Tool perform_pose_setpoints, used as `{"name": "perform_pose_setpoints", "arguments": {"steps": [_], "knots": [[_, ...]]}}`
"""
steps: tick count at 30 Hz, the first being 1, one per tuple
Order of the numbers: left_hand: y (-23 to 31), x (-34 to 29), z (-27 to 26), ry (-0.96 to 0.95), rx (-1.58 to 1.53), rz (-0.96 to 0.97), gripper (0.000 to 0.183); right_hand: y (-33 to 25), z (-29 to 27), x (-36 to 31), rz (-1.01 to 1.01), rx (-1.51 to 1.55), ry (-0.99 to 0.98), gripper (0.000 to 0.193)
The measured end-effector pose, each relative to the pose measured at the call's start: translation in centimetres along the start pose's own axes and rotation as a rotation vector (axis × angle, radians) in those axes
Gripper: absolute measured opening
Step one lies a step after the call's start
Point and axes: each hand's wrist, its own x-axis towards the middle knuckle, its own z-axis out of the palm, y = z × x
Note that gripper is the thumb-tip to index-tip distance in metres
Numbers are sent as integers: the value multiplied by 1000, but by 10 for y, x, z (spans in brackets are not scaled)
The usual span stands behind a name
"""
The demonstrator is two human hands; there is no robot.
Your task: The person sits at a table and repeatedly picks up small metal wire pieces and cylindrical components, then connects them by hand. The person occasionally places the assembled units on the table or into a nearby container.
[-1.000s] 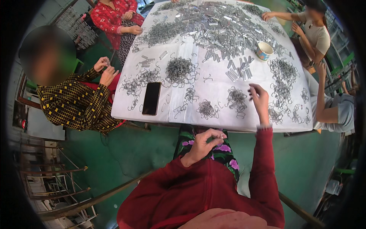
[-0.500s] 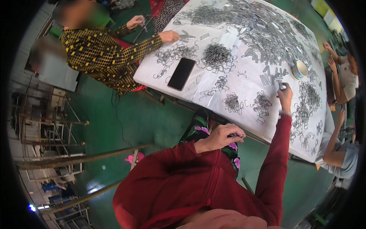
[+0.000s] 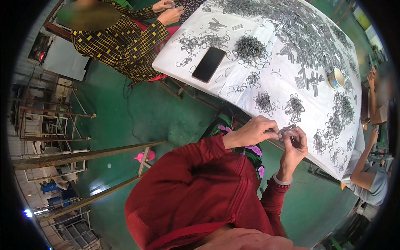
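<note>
Close together at the near edge of the white-covered table (image 3: 283, 83), my two hands meet over my lap. My right hand (image 3: 294, 150) pinches a small grey metal strip (image 3: 288, 128) between thumb and fingers. The fingertips of my left hand (image 3: 255, 132) are pressed together against its left end; whatever they hold is too small to make out. Just beyond lie two small piles of bent wire hooks (image 3: 263, 103), (image 3: 295, 108). Farther back, loose metal strips (image 3: 307, 81) lie beside a paper cup (image 3: 336, 78).
A big heap of metal strips (image 3: 300, 37) covers the far table. More wire hooks (image 3: 250, 49) lie near a black phone (image 3: 209, 64). A co-worker in a checked top (image 3: 121, 46) sits at the left; others work at the right edge. Wooden bars (image 3: 91, 154) stand at left.
My right hand has come back from the loose strips near the cup to my left hand, bringing a metal strip. The co-worker at the left has drawn their hands off the table.
</note>
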Motion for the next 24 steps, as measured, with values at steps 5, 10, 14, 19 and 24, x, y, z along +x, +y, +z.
{"name": "perform_pose_setpoints", "arguments": {"steps": [5, 10, 14, 19, 24], "knots": [[-11, -6, -9, 95, -13, 27, 30, 8, 10, -3, 9, 74, -14, 29], [-83, 28, -77, 259, 252, -207, 23, 14, 11, -5, 92, 58, -2, 25], [-155, 69, -133, 310, 715, -179, 17, 15, 11, -8, 132, 63, -28, 22], [-174, 83, -137, 144, 954, -150, 15, 10, 10, -14, 131, 118, -78, 21], [-152, 76, -126, 226, 747, -103, 11, 5, 10, -14, 135, 29, -13, 22]]}}
